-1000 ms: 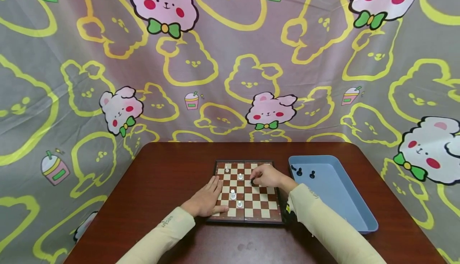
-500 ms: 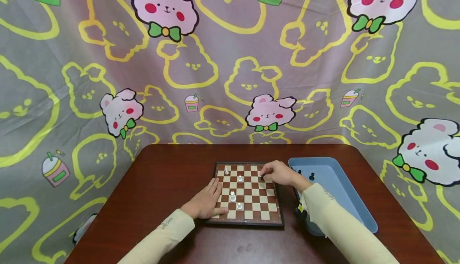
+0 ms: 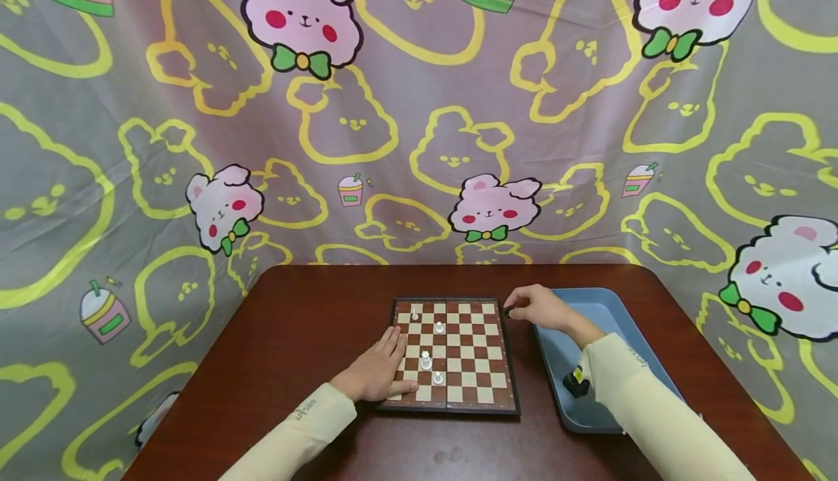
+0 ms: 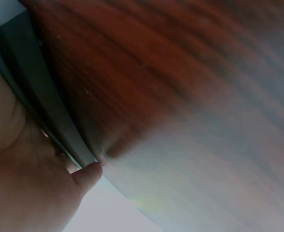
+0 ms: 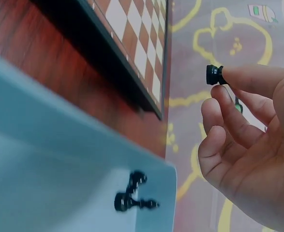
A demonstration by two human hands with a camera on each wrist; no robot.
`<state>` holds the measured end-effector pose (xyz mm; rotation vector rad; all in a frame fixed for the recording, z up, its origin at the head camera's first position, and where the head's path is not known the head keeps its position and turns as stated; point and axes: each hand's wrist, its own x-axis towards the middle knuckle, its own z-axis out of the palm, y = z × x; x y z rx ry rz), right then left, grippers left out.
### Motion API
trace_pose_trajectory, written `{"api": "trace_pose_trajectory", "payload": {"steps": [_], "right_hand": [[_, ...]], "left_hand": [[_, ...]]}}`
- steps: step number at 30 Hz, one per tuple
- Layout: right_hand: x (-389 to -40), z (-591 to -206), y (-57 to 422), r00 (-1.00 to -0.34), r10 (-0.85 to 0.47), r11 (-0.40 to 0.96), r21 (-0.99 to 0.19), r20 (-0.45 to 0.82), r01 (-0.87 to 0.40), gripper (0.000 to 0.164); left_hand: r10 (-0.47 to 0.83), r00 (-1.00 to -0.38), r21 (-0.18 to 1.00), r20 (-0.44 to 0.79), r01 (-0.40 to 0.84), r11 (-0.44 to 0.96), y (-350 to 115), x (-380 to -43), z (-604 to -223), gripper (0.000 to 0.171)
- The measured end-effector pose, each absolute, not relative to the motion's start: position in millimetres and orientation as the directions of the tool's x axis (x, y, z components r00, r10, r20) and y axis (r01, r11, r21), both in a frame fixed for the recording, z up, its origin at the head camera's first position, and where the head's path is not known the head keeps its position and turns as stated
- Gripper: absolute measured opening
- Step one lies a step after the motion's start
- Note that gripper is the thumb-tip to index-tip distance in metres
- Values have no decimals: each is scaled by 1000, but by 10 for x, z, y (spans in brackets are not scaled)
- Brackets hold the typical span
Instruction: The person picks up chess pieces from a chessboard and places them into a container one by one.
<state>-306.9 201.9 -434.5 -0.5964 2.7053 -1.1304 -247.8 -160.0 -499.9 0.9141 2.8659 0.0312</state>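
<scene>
My left hand (image 3: 376,370) lies with straight fingers over the left edge of a brown-and-cream chessboard (image 3: 478,354). In the left wrist view, that hand (image 4: 28,183) rests along the board's dark side. Just beyond the board's right edge, my right hand (image 3: 540,308) pinches a small black chess piece (image 5: 213,75) between thumb and fingertips. Its upper part is covered by the fingers, so its kind cannot be told. On the board's left half stand a taller white piece (image 3: 425,359) and several smaller white ones, one a small white piece (image 3: 439,327).
A blue tray (image 3: 569,423) stands right of the board, partly under my right forearm. Black chess pieces (image 5: 132,202) lie inside it, seen in the right wrist view. A patterned cloth (image 3: 393,139) hangs behind the brown table (image 3: 314,299).
My right hand has lifted the black chess piece off the board's right half and carried it right, toward the tray. The left hand stays in place.
</scene>
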Motion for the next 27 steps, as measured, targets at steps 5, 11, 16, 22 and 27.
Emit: {"api": "trace_pose_trajectory", "payload": {"steps": [5, 11, 16, 22, 27], "right_hand": [[-3061, -4324, 2207, -918, -396, 646, -708, 9, -286, 15], [-3049, -4268, 2407, -929, -371, 670, -690, 6, -272, 13], [-3039, -4290, 2574, -931, -366, 668, -699, -9, -256, 14], [-3018, -4315, 2732, -932, -361, 676, -695, -20, -247, 18], [-3000, -4334, 2820, -935, -352, 672, -705, -36, -226, 18]], "left_hand": [[576, -808, 51, -124, 574, 817, -1595, -2471, -5027, 98], [585, -802, 34, -119, 586, 810, -1592, -2486, -5018, 97], [582, -804, 30, -121, 583, 812, -1588, -2489, -5007, 97], [580, -805, 39, -124, 580, 814, -1585, -2479, -4990, 98], [583, -804, 48, -119, 582, 812, -1587, -2478, -4984, 98]]}}
